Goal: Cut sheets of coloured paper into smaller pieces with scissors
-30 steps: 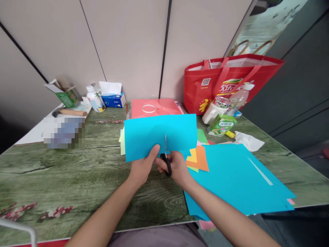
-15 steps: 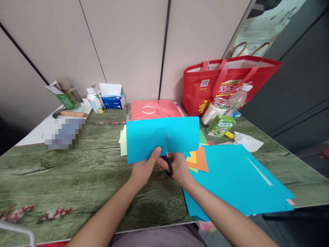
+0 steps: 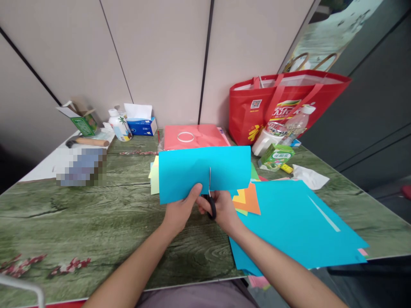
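Observation:
A blue sheet of paper point(image 3: 183, 173) is held up above the table in front of me. My left hand point(image 3: 181, 209) pinches its lower edge, the thumb on the near face and the fingers hidden behind. My right hand point(image 3: 223, 209) is closed round the black handles of a pair of scissors point(image 3: 212, 209). One thin blade shows upright against the sheet, right of my left thumb, and the paper lies around it. How far the cut reaches is hard to see.
Large blue sheets point(image 3: 289, 226) lie at right, with orange paper point(image 3: 253, 201) at their corner. Behind stand a red pack point(image 3: 205, 132), a red bag point(image 3: 247, 111), a plastic bottle point(image 3: 297, 124) and a green carton point(image 3: 276, 157). A tissue box point(image 3: 141, 126) and a hammer-like tool point(image 3: 91, 142) are at left.
The blue sheet's right edge has shifted very slightly to the right. Both hands and the scissors stay almost where they were.

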### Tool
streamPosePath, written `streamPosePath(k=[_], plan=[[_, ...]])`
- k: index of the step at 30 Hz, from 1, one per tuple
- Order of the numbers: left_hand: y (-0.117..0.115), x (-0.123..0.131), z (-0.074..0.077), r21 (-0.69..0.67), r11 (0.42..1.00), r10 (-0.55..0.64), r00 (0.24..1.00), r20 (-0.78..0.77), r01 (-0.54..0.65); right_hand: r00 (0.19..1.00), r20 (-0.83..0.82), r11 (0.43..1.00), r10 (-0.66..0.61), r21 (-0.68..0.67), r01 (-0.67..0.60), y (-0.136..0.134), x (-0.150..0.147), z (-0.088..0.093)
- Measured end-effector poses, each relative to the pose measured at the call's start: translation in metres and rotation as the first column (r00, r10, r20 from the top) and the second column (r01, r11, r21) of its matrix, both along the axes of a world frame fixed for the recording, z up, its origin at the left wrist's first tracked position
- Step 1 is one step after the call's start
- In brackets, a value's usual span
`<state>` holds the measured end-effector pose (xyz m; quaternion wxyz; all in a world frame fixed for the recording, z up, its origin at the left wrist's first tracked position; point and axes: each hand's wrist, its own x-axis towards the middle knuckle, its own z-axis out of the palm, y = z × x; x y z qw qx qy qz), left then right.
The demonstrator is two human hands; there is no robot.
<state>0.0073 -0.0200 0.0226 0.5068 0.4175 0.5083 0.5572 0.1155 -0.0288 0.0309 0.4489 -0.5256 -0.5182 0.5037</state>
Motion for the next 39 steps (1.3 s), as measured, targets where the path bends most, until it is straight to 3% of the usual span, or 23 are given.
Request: streamPosePath(k=[10,15,19,22,23,24,25,27,28,30,32,34,36,39], plan=[[0.001,0.000,-0.003,0.010,1.000,0.017,1.000,0.013,-0.017,1.000,-0.002,0.999,0.009,-0.050,-0.009,0.000,0.001,0.000],[0.009,-0.003,0.001,0.018,0.997,0.072,0.987,0.141,-0.075,0.968,-0.133,0.977,0.211,0.008,-0.212,0.005,0.006,-0.010],[0.023,-0.013,0.013,0.169,0.980,0.044,0.934,0.354,-0.110,0.857,-0.258,0.885,0.446,-0.017,-0.466,0.007,0.014,-0.012],[0.033,-0.024,0.021,0.145,0.986,0.013,0.904,0.426,-0.083,0.724,-0.279,0.754,0.631,0.001,-0.656,0.008,0.023,-0.009],[0.035,-0.028,0.023,0.131,0.989,0.004,0.902,0.432,-0.067,0.700,-0.298,0.741,0.649,0.036,-0.671,0.008,0.026,-0.007],[0.037,-0.032,0.023,0.115,0.993,-0.013,0.900,0.435,-0.041,0.701,-0.337,0.762,0.628,0.085,-0.642,0.009,0.028,-0.006],[0.038,-0.036,0.024,0.091,0.996,-0.038,0.900,0.435,-0.003,0.726,-0.400,0.821,0.560,0.154,-0.549,0.010,0.030,-0.005],[0.040,-0.043,0.024,0.018,0.996,-0.083,0.899,0.431,0.083,0.750,-0.573,0.943,0.331,0.228,-0.242,0.014,0.032,-0.002],[0.039,-0.046,0.024,-0.033,0.990,-0.110,0.897,0.428,0.137,0.734,-0.645,0.972,0.213,0.217,-0.092,0.017,0.033,-0.002],[0.038,-0.051,0.025,-0.144,0.953,-0.184,0.886,0.426,0.268,0.719,-0.695,0.980,-0.014,0.134,0.149,0.024,0.035,-0.001],[0.035,-0.054,0.025,-0.232,0.880,-0.290,0.856,0.427,0.414,0.764,-0.620,0.958,-0.181,0.062,0.278,0.030,0.036,-0.002],[0.032,-0.054,0.025,-0.260,0.801,-0.402,0.807,0.433,0.539,0.820,-0.528,0.969,-0.219,-0.016,0.248,0.032,0.038,-0.005],[0.031,-0.052,0.023,-0.249,0.751,-0.483,0.766,0.424,0.612,0.851,-0.506,0.989,-0.141,-0.102,0.103,0.032,0.038,-0.008],[0.030,-0.047,0.022,-0.266,0.716,-0.535,0.752,0.384,0.646,0.816,-0.575,0.980,-0.056,-0.189,-0.066,0.030,0.036,-0.013]])
